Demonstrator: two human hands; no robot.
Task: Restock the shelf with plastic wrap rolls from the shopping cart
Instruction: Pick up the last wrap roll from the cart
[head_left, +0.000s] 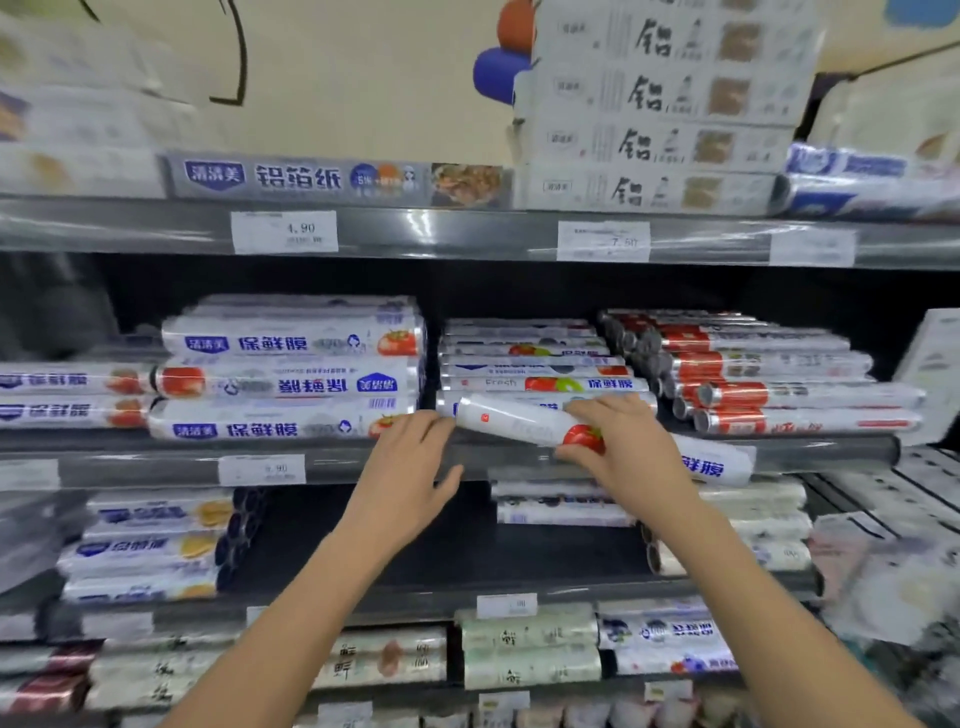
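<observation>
From the head view, the right hand (618, 441) is closed around a white plastic wrap roll (519, 423) near its tomato print, thumb under and fingers (597, 410) curled over the top. The roll lies tilted across the front lip of the middle shelf (831, 449): its left end sits against the centre stack of rolls (540, 364), while its right end hangs out past the lip and slightly below it. The left hand (415, 457) is open, fingertips just touching the roll's left end cap, gripping nothing.

The main risk I judge is the overhang. If the right hand lets go before the roll is level and pushed behind the lip, the roll could tip off and drop toward the shelves below. A second risk is pushing in at this angle: the left end could jam against the centre stack or nudge its loose top rolls sideways toward the red-labelled rolls (769, 374), just right of the stack.
</observation>
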